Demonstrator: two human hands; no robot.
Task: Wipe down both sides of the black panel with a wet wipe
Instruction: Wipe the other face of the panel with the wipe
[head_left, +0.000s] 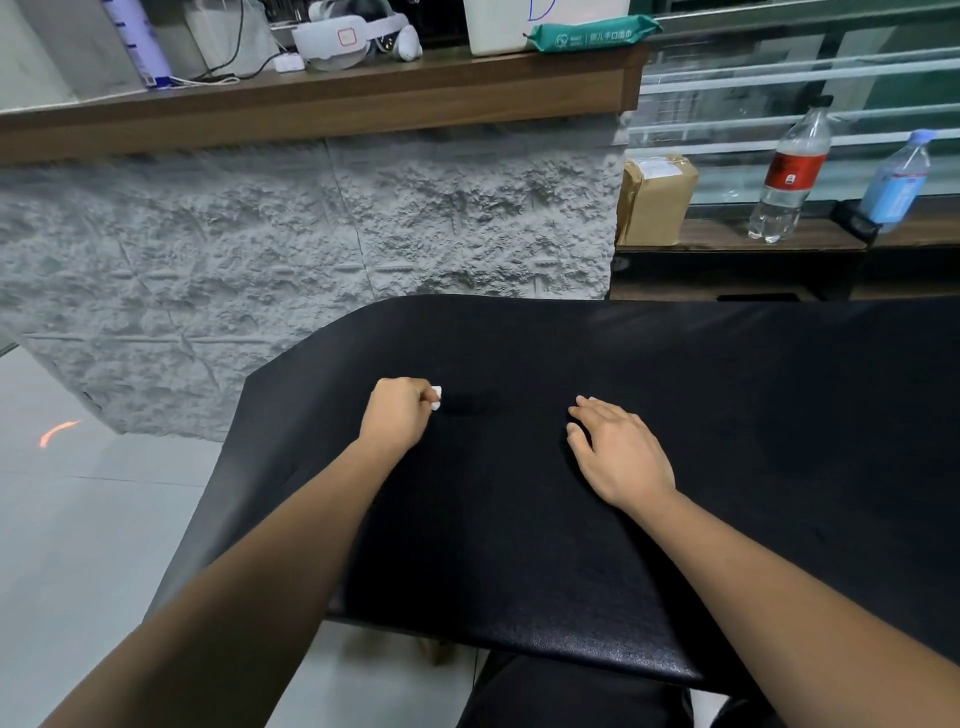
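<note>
The black panel (675, 415) lies flat in front of me, large, with a textured leather-like face and a cut corner at the far left. My left hand (397, 415) is curled into a fist on the panel and grips a small white wet wipe (436, 398), of which only a tip shows past the fingers. A darker wet patch (470, 405) sits just right of the wipe. My right hand (618, 449) rests flat on the panel with its fingers spread, holding nothing.
A rough grey stone counter front (311, 249) rises behind the panel under a wooden ledge (363, 98) carrying a green wipes pack (592, 34) and a white headset (343, 39). At the right stand a brown parcel (657, 200) and two bottles (792, 171). Tiled floor (78, 519) lies left.
</note>
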